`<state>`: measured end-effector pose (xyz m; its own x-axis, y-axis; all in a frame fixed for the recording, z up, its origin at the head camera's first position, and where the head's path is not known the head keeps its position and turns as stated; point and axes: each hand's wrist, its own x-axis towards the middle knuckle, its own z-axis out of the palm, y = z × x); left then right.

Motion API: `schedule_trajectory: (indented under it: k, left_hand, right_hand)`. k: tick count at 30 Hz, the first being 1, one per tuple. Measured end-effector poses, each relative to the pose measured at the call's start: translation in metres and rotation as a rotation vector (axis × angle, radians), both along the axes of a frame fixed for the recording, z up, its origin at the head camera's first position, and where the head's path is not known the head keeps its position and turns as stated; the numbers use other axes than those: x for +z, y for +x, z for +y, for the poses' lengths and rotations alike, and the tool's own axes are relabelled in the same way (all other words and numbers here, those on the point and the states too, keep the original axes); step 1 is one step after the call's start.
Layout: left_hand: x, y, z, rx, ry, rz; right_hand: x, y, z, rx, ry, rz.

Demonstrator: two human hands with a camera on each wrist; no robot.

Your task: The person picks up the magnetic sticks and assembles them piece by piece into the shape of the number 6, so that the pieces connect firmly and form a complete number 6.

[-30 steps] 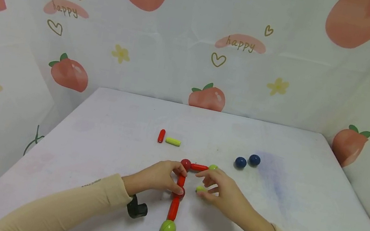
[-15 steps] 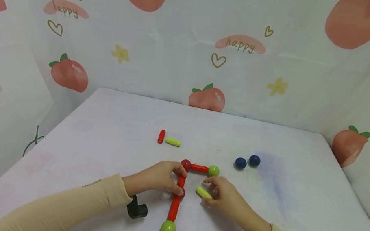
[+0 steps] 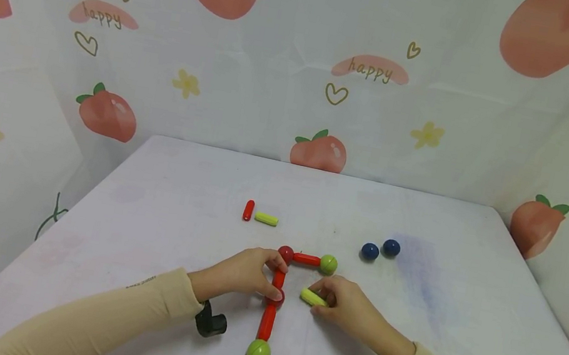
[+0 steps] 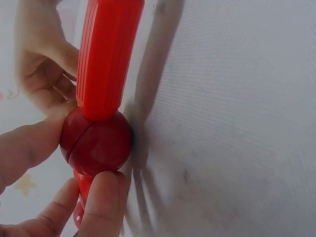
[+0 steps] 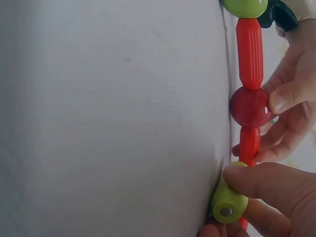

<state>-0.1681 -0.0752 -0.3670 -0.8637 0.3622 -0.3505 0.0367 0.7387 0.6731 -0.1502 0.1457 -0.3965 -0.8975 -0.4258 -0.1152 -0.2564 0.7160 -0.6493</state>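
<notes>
My left hand (image 3: pixel 245 269) grips the middle red ball (image 4: pixel 101 145) of a joined row, thumb on one side and fingers on the other. Below that ball a red magnetic rod (image 3: pixel 267 322) runs to a lime-green ball (image 3: pixel 258 354). Above it, partly hidden by my fingers, another red rod (image 3: pixel 278 279) leads up to a second red ball (image 3: pixel 285 254). From there a red rod (image 3: pixel 307 259) reaches right to a green ball (image 3: pixel 329 265). Just right of the row, my right hand (image 3: pixel 352 310) pinches a yellow-green magnetic rod (image 5: pixel 230 200) with a grey dot on its end.
Behind the build lie a loose red rod (image 3: pixel 248 210) and a loose yellow-green rod (image 3: pixel 266 219). Two dark blue balls (image 3: pixel 370 251) sit to the right. A patterned cloth backdrop rises behind the white table (image 3: pixel 191 186).
My right hand has moved down from beside the upper-right green ball, uncovering it. Its fingers have closed in on the yellow-green rod, which has turned slightly. My left hand stays put.
</notes>
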Motion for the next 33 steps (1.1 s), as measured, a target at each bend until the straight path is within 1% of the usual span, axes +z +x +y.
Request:
schedule_trajectory:
  k: [5, 9, 15, 20, 26, 33]
  left_hand:
    - [-0.001, 0.000, 0.000, -0.006, -0.003, 0.007]
    - [-0.001, -0.001, 0.000, -0.007, -0.008, 0.011]
    - [-0.002, -0.001, 0.000, -0.005, -0.010, 0.008]
    - [-0.002, -0.001, -0.001, -0.005, -0.004, 0.009]
    - [-0.002, -0.001, -0.001, -0.006, -0.003, 0.011]
    - [-0.001, -0.001, -0.001, -0.011, -0.003, 0.009]
  right_hand:
    - [0.003, 0.001, -0.001, 0.017, 0.019, -0.006]
    - [0.007, 0.001, -0.002, 0.049, 0.034, 0.007]
    - [0.011, 0.002, -0.003, 0.094, 0.002, -0.001]
    - [0.010, 0.002, -0.006, 0.127, 0.001, 0.005]
    - [0.009, 0.002, -0.012, 0.135, 0.011, 0.005]
    - [0.009, 0.001, -0.016, 0.127, 0.002, -0.019]
